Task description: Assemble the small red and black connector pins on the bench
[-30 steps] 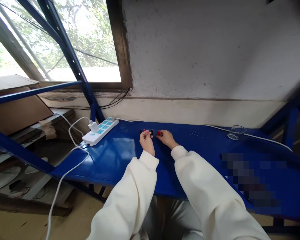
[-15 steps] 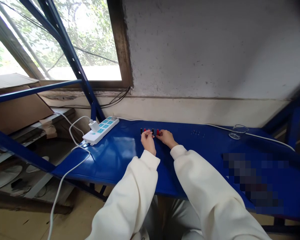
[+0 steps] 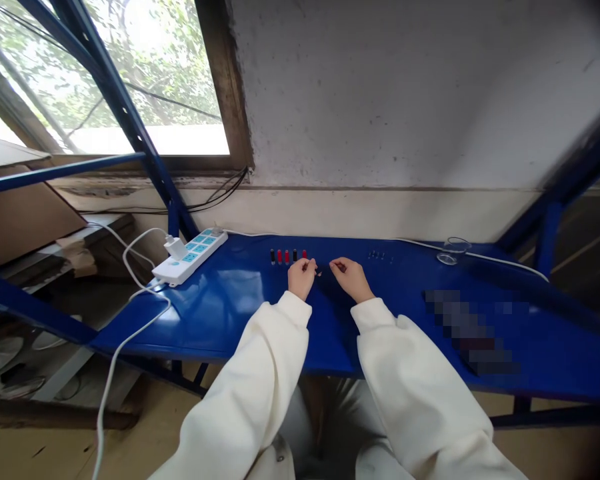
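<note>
Altogether: two black cylinders (image 3: 295, 255), three red cylinders (image 3: 279, 257) sat | left hand (image 3: 301, 277) five o'clock, right hand (image 3: 350, 277) four | both curled, contents unclear

Window (image 3: 180, 80), between ten and eleven o'clock; black cables (image 3: 239, 183) near its lower corner, ten o'clock; cardboard box (image 3: 25, 213), far nine o'clock; white power strip (image 3: 191, 254) bearing a plug (image 3: 176, 248), nearer nine o'clock; grey wall (image 3: 380, 93), one o'clock.

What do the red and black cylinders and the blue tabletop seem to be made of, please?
The cylinders may be plastic, given their bold colours, but look too small to judge finish. The tabletop seems glossy, perhaps painted metal: it reflects bright patches.
</note>
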`<act>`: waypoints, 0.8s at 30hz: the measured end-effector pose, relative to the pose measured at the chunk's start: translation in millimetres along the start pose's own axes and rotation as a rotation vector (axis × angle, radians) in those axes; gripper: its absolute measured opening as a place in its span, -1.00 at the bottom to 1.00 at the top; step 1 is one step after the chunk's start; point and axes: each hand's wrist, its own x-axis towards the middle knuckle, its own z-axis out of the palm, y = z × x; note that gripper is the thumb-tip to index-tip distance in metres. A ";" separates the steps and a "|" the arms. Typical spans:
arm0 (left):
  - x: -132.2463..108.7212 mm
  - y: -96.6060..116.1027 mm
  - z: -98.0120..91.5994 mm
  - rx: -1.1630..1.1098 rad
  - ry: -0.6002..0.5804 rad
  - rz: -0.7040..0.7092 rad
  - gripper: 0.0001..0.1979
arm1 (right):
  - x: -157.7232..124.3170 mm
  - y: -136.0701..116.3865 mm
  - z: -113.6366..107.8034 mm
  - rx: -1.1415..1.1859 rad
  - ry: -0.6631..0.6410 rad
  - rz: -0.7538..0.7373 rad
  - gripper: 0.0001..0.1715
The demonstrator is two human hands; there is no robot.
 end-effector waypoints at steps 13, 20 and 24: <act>-1.1 -0.9 0.8 0.120 0.028 0.048 -0.73 | -2.9 10.2 5.6 -0.101 -0.015 -0.095 -0.78; -1.3 -2.9 2.1 0.110 0.016 0.058 -0.72 | -3.4 9.0 5.1 -0.092 -0.016 -0.107 -0.77; -1.1 -3.0 2.7 0.116 0.023 0.057 -0.73 | -3.2 10.0 5.9 -0.102 -0.022 -0.106 -0.78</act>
